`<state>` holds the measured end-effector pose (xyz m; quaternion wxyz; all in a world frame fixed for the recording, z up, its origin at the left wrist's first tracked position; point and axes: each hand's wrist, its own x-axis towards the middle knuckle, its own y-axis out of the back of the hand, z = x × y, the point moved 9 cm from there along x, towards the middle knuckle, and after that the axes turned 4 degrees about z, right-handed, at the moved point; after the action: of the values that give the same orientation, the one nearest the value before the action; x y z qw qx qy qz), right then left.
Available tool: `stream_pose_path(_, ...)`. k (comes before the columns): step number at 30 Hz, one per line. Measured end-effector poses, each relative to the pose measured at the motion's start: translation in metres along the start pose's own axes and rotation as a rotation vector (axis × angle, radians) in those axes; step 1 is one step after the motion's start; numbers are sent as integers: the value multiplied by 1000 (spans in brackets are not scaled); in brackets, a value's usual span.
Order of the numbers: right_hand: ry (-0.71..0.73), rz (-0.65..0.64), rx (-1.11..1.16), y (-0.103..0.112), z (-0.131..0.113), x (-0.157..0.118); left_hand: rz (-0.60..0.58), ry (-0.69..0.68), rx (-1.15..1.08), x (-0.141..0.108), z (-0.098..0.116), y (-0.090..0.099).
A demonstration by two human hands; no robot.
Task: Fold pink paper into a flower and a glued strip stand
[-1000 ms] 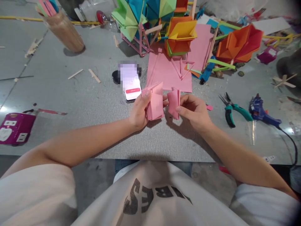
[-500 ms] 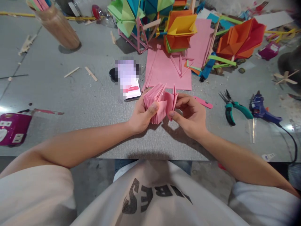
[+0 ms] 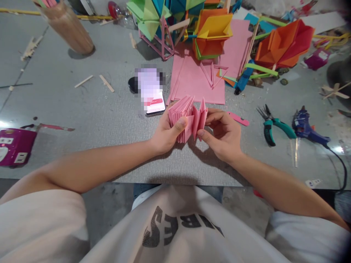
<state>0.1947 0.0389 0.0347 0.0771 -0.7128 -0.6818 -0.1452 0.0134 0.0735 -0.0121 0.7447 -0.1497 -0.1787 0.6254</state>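
Observation:
A thick stack of folded pink paper (image 3: pixel 180 116) is held over the near part of the table. My left hand (image 3: pixel 168 133) is closed round its left side, with the thumb pressed on the front sheet. My right hand (image 3: pixel 225 135) pinches the folded pink piece at the stack's right end between thumb and fingers. That end fans out from the rest, leaving a V-shaped gap. Just behind the hands lie flat pink paper sheets (image 3: pixel 203 89). A pink cutter-like tool (image 3: pixel 239 118) rests right beside my right hand's fingers.
A phone (image 3: pixel 155 107) lies behind my left hand. Pliers (image 3: pixel 276 126) and a blue glue gun (image 3: pixel 309 128) lie to the right. Folded paper shapes in green, yellow (image 3: pixel 215 25) and orange (image 3: pixel 285 44) stand at the back. A purple power socket (image 3: pixel 18 146) and brown cup (image 3: pixel 68 31) are left.
The folded pink piece at the right end has spread open a little, showing more of its inner fold. Both hands keep their grip nearly in place; the view has shifted slightly.

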Motion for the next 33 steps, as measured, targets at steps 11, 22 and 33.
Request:
stream_pose_path(11, 117, 5, 37, -4, -1, -3, -133, -250, 81, 9, 3, -3)
stream_pose_path(22, 171, -20, -14, -8, -5, -8, -164, -326, 174, 9, 8, -1)
stream_pose_path(33, 229, -12, -125, -9, -11, -10, -194, -316, 168, 5, 10, -4)
